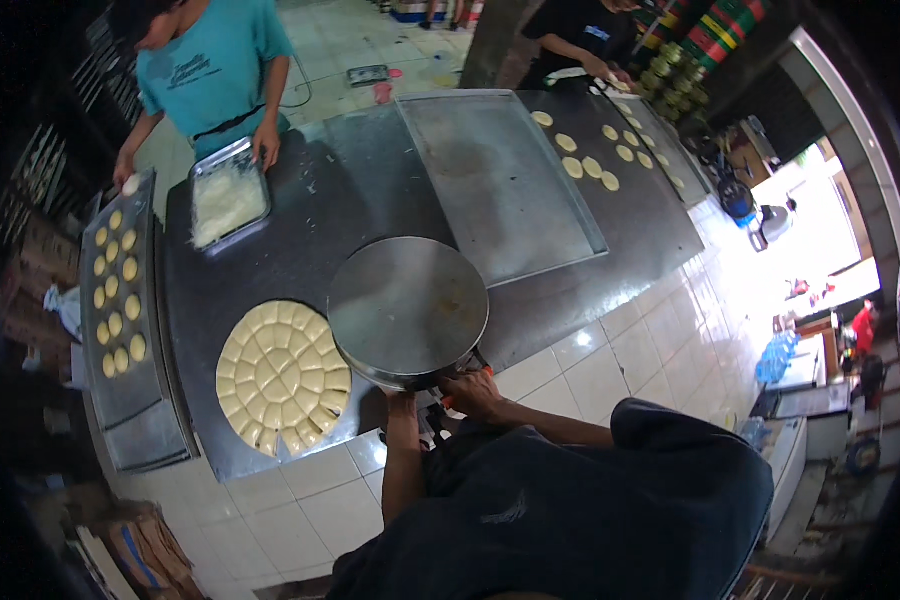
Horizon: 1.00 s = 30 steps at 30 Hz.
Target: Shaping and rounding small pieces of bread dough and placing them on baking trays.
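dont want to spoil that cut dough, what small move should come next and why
Probably ease the round metal object rightward, away from the cut dough: it appears right beside the dough, which shows gaps along its near edge, and the left hand and right hand are at the object's near edge.

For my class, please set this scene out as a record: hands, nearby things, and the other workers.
Left hand: at near edge of round grey metal disc, mostly hidden
Right hand: beside the left, at the same edge
Left of disc: round pale-yellow dough, cut into pieces
Beyond disc: large rectangular grey metal tray
Co-workers: one in teal shirt, hand on silver rectangular tray of white material; another in black shirt
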{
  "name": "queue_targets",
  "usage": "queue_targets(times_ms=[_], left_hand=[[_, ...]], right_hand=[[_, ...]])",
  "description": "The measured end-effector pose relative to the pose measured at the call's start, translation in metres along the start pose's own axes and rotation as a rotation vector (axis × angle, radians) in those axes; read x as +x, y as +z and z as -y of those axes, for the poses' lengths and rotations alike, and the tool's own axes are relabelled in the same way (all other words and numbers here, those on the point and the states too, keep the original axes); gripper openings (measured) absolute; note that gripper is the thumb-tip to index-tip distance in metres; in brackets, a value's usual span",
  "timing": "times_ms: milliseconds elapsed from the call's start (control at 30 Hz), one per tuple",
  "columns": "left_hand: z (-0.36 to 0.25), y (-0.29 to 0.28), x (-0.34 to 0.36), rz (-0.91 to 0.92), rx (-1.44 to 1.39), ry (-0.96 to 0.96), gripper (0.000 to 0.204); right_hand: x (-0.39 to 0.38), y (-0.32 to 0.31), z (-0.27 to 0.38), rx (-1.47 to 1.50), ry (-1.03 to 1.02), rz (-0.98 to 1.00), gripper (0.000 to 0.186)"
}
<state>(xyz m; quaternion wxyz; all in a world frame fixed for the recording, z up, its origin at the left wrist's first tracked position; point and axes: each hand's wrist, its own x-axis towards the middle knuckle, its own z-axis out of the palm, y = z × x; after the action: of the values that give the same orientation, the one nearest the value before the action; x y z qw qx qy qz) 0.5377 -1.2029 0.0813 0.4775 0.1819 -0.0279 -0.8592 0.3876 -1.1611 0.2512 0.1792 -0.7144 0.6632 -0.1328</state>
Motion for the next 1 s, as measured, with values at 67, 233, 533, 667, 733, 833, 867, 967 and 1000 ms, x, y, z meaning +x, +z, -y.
queue_targets(times_ms=[67, 233, 533, 667, 733, 833, 867, 967, 1000], left_hand=[[0.000, -0.006, -0.015, 0.045, 0.028, -0.040, 0.053], [-0.006, -0.018, -0.009, 0.140, 0.093, -0.113, 0.053], [0.004, -0.026, -0.021, 0.048, 0.078, -0.005, 0.053], [0.000, -0.029, -0.019, -0.057, 0.035, 0.132, 0.053], [-0.016, 0.003, 0.048, -0.127, -0.002, 0.231, 0.053], [0.000, 0.012, 0.058, -0.166, -0.023, 0.290, 0.053], [-0.003, 0.006, 0.055, -0.172, -0.022, 0.310, 0.053], [-0.029, 0.078, 0.035, -0.185, -0.222, 0.251, 0.062], [-0.033, 0.091, 0.030, -0.265, -0.356, 0.135, 0.064]], right_hand=[[0.000, 0.004, -0.004, -0.041, 0.008, 0.150, 0.034], [0.001, 0.004, 0.000, -0.071, -0.006, 0.066, 0.034], [-0.003, -0.002, 0.004, -0.054, 0.030, 0.258, 0.036], [-0.009, 0.004, -0.004, -0.067, 0.020, 0.154, 0.034], [-0.004, -0.002, 0.009, -0.048, -0.072, 0.178, 0.033], [-0.005, -0.004, 0.008, -0.062, -0.033, 0.075, 0.030], [-0.003, -0.005, 0.008, -0.060, -0.055, 0.092, 0.030], [-0.004, -0.009, 0.006, -0.070, -0.004, 0.086, 0.028], [-0.004, -0.008, 0.008, -0.071, -0.012, 0.091, 0.028]])
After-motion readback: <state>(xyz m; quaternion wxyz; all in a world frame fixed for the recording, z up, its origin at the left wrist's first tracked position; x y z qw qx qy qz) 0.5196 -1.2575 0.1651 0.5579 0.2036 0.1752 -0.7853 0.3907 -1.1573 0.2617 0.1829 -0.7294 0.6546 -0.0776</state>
